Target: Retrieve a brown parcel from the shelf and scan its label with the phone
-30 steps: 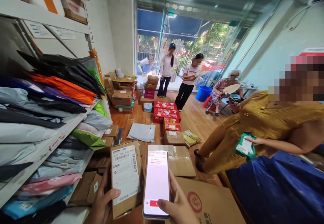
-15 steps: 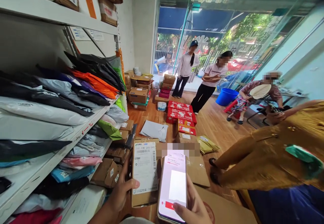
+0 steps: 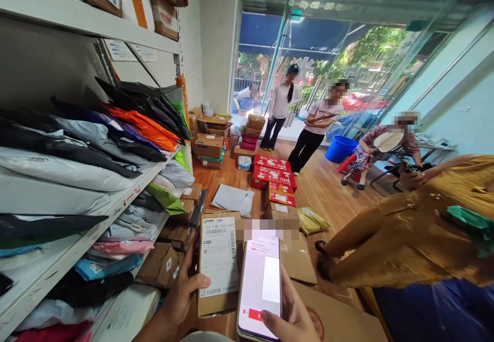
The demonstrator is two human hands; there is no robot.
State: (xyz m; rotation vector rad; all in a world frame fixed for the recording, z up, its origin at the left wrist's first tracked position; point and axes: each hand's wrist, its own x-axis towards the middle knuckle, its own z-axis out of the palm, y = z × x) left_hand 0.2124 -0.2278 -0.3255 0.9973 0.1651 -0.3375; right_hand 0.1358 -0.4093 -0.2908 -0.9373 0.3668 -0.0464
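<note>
My left hand (image 3: 184, 288) grips a small cardboard box (image 3: 218, 308) by its left side, thumb lying on the front. A white shipping label (image 3: 216, 264) with printed codes and barcodes covers most of the face turned toward me. Just right of it, my right hand (image 3: 291, 311) holds a smartphone (image 3: 259, 285) upright, with the thumb over a red button low on the lit screen. Box and phone are side by side, the phone slightly nearer me. The fingers behind both things are mostly hidden.
Shelves (image 3: 127, 192) packed with bagged parcels line the left. Cardboard boxes (image 3: 210, 146), red cartons (image 3: 273, 177), a grey mailer bag (image 3: 232, 200) and yellow envelopes (image 3: 312, 220) lie on the floor. Two people stand by the glass front, one sits at right, and another in mustard clothing (image 3: 401, 228) stands close.
The white panel on the phone screen has shifted right. The seated person's hand fan has moved left and down. Both my hands keep their holds, and the view has shifted slightly.
</note>
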